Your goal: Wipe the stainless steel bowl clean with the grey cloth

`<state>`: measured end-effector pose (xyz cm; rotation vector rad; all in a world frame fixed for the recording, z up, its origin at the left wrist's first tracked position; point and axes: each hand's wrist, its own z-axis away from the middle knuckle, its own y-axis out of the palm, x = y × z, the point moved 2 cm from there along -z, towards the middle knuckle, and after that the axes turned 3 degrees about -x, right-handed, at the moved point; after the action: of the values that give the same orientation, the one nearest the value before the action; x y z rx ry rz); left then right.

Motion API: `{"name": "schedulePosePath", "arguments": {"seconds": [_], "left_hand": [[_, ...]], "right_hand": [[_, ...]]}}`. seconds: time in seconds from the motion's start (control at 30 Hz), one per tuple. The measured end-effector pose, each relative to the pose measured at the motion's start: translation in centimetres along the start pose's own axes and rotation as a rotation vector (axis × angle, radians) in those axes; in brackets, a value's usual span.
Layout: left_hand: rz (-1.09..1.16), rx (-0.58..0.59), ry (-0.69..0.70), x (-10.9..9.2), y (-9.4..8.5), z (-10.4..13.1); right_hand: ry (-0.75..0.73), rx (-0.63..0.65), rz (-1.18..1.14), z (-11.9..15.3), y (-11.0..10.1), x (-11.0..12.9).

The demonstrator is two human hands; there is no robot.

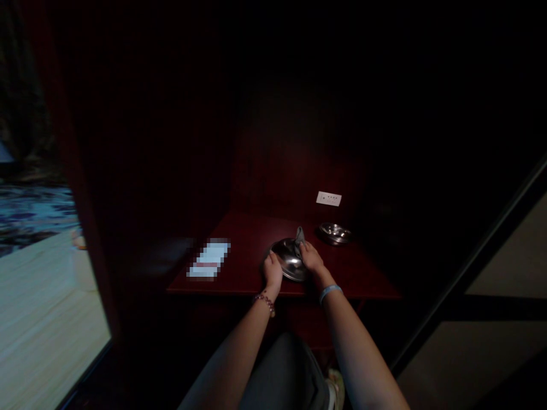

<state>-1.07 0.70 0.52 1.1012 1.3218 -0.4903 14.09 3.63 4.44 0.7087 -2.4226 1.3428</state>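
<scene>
A shiny round metal bowl (289,263) is held in front of me, over the dark red shelf (252,228). My left hand (273,272) grips its left rim, thumb on the near side. In my right hand (311,256) is a grey cloth (300,234), pressed against the bowl's right side. Part of the cloth stands up above my fingers; the rest is hidden under the hand. Further back on the right sit metal bowls (335,233), apparently stacked, apart from both hands.
A blurred-out bright rectangle (209,259) lies on the shelf's left part. A white socket plate (329,198) is on the back wall. Dark panels enclose the shelf on both sides. Pale wood-look surface (47,319) shows at far left. My knee (286,370) is below the shelf edge.
</scene>
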Motion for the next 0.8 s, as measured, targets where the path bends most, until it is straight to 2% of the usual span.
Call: {"name": "schedulePosePath", "arguments": {"seconds": [0.13,0.43,0.6,0.8], "left_hand": [[-0.026,0.010,-0.001,0.0,0.0,-0.1],[-0.044,0.032,0.007,0.1,0.2,0.0],[-0.031,0.051,0.026,0.0,0.2,0.1],[-0.006,0.066,0.053,0.2,0.2,0.3]], "right_hand": [[0.129,0.044,0.003,0.7,-0.2,-0.8],[0.223,0.045,0.023,0.8,-0.6,-1.9],[0.272,0.090,0.111,-0.7,-1.0,-0.7],[0.205,0.076,0.131,-2.5,-1.1,1.8]]}}
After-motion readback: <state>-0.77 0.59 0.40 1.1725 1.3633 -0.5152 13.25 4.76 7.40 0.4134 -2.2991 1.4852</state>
